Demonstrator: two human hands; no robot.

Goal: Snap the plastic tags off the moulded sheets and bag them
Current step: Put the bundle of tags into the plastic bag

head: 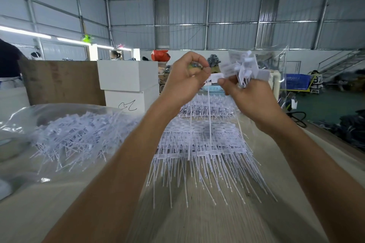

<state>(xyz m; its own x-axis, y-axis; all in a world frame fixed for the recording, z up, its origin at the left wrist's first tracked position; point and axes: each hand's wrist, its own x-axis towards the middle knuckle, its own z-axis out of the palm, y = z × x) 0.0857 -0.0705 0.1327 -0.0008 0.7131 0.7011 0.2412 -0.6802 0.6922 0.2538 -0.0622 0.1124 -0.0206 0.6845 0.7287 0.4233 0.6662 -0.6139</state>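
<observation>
Motion blur smears the bundle of tags clamped in the right hand; left hand fingers pinch together on something too small to make out. Moulded sheets cover the desk below, near edge cut off. Left, a clear bag of loose tags crowds the desk; white boxes stand beyond.

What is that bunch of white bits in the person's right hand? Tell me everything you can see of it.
The bunch of tags is a fan of small white plastic pieces, each a flat rectangular label head on a thin stalk. Some heads carry faint grey print, too blurred to read. The heads splay upward and outward in several directions, while the stalks gather below in the right hand, whose curled fingers grip them. It is held up at about chest height above the table, beside the left hand. Motion blur hides the count.
</observation>
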